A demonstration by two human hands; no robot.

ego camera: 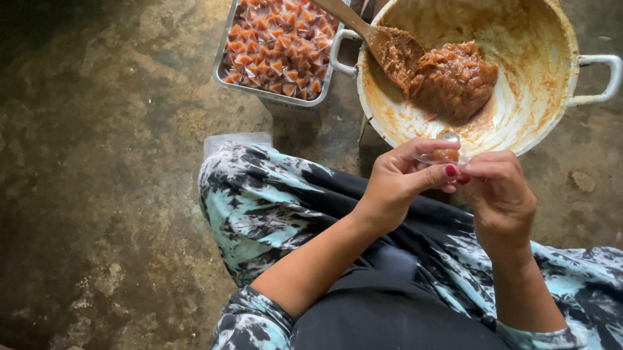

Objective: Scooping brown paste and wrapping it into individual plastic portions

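Landmark: large round two-handled metal pan (545, 77), on the floor before the person's knees.
In pan: lump of brown paste (454, 80), with a wooden spoon (361, 27) resting on it.
Left of pan: rectangular metal tray (227, 38), holding small wrapped sweets (282, 29).
Near side of pan: left hand (398, 182) and right hand (503, 198), together holding a small clear-wrapped piece (445, 150) over its rim.

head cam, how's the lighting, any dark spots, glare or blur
Head view: uneven light, brightest on the pale pan and metal tray; the top-left floor falls into deep shadow. Mild glare on the pan's handle. Both hands, left and right, and the small clear-wrapped piece look sharp; wide-angle bending shows at the edges.
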